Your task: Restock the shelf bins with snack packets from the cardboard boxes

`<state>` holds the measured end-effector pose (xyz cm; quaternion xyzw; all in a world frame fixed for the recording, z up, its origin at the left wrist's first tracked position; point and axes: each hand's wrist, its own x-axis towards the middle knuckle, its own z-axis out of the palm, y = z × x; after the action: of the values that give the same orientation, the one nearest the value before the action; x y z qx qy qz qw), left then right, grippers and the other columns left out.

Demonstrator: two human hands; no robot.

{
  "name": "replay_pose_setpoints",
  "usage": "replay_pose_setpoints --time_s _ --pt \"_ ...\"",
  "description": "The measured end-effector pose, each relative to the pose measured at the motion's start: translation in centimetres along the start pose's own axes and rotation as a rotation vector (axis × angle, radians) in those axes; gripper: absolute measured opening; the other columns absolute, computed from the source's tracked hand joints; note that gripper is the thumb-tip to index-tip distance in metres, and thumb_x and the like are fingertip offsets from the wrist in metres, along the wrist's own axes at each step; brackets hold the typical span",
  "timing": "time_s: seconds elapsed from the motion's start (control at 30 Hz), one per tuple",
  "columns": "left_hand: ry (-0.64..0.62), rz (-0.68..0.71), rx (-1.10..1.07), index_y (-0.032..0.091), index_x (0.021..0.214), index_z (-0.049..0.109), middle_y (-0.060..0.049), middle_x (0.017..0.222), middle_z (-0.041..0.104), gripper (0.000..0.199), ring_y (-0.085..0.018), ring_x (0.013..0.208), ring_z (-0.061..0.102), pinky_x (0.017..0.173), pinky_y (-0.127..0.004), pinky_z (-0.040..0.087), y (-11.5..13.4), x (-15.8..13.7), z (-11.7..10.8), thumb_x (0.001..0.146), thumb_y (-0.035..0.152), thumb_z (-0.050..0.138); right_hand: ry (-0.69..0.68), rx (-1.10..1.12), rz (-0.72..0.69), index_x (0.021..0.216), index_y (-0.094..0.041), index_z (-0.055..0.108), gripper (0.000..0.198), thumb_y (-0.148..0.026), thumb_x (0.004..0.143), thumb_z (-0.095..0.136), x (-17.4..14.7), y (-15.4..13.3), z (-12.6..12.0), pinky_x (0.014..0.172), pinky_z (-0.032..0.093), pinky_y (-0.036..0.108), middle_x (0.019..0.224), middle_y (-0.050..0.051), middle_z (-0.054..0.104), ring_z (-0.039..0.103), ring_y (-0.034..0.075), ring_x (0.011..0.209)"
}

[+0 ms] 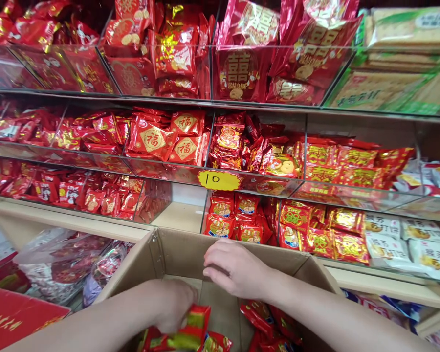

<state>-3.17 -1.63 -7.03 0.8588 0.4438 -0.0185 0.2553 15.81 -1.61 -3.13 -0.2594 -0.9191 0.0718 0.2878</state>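
Note:
My left hand (pixel 174 303) is low inside a cardboard box (pixel 179 252), its fingers closed on a red snack packet (pixel 198 322) with a green-gold patch, blurred by motion. More red packets (pixel 258 318) lie in the bottom of the box beneath my hands. Above the box's middle hangs my right hand (pixel 236 269), fingers loosely bent and the thumb a little apart from them. I see nothing in its grasp, though its palm is partly hidden. Just beyond, red packets (pixel 222 225) stand in rows in a clear-fronted compartment on the lowest shelf.
Tiered shelves with clear plastic fronts (pixel 165 168) hold red wrapped snacks. A yellow tag (pixel 219 180) reads 10. Bare shelf board (pixel 183 215) shows left of the nearest packets. White packets (pixel 386 239) sit at right, and plastic-wrapped goods (pixel 66 269) lie left of the box.

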Motion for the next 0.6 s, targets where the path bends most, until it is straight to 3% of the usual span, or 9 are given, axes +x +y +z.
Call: replay_pose_setpoints --time_s 0.1,0.2,0.33,0.43,0.5,0.6 --pt "0.105 0.054 -0.098 0.021 0.083 0.060 -0.003 0.075 0.062 0.022 -0.018 0.064 0.055 0.060 -0.029 0.041 1.9 -1.0 -3.8 0.068 0.035 0.050 -0.039 0.274 0.275 0.101 -0.019 0.051 0.035 -0.038 0.071 0.057 -0.3 0.4 -0.8 0.069 0.044 0.028 0.091 0.005 0.058 0.053 0.015 0.080" --pt "0.187 0.154 -0.330 0.019 0.086 0.055 0.001 0.077 0.058 0.021 -0.014 0.069 0.052 0.064 -0.024 0.041 3.4 -0.8 -5.6 0.076 0.034 0.045 -0.047 0.535 0.415 0.104 -0.020 0.048 0.042 -0.039 0.068 0.060 -0.4 1.1 -1.2 0.065 0.044 0.025 0.087 0.002 0.058 0.054 0.014 0.075" --pt "0.322 0.158 -0.723 0.016 0.089 0.052 -0.001 0.082 0.060 0.022 -0.014 0.076 0.054 0.072 -0.027 0.042 4.1 -0.1 -5.7 0.075 0.031 0.052 0.112 0.760 0.486 0.088 -0.017 0.051 0.026 -0.039 0.074 0.052 0.0 1.4 -1.2 0.063 0.044 0.024 0.081 0.000 0.057 0.053 0.012 0.070" --pt "0.384 0.160 -0.971 0.018 0.102 0.043 -0.001 0.082 0.061 0.038 -0.014 0.076 0.058 0.070 -0.029 0.045 4.0 0.2 -5.7 0.070 0.029 0.059 0.209 0.915 0.577 0.084 -0.017 0.049 0.026 -0.042 0.075 0.051 0.4 1.1 -1.0 0.057 0.045 0.023 0.071 -0.001 0.056 0.053 0.011 0.062" --pt "0.368 0.163 -1.043 0.019 0.106 0.039 0.000 0.078 0.061 0.047 -0.013 0.070 0.059 0.062 -0.027 0.046 3.9 0.3 -5.8 0.066 0.027 0.064 0.241 0.990 0.620 0.083 -0.018 0.048 0.027 -0.043 0.074 0.051 0.5 1.0 -0.9 0.052 0.046 0.023 0.069 -0.001 0.056 0.055 0.012 0.060" --pt "0.413 0.129 -1.025 0.017 0.098 0.042 0.002 0.073 0.060 0.044 -0.011 0.062 0.057 0.052 -0.022 0.045 3.9 0.3 -6.0 0.064 0.028 0.066 0.214 1.041 0.642 0.087 -0.017 0.048 0.030 -0.043 0.072 0.054 0.6 0.9 -1.1 0.044 0.048 0.022 0.071 0.000 0.058 0.057 0.013 0.061"
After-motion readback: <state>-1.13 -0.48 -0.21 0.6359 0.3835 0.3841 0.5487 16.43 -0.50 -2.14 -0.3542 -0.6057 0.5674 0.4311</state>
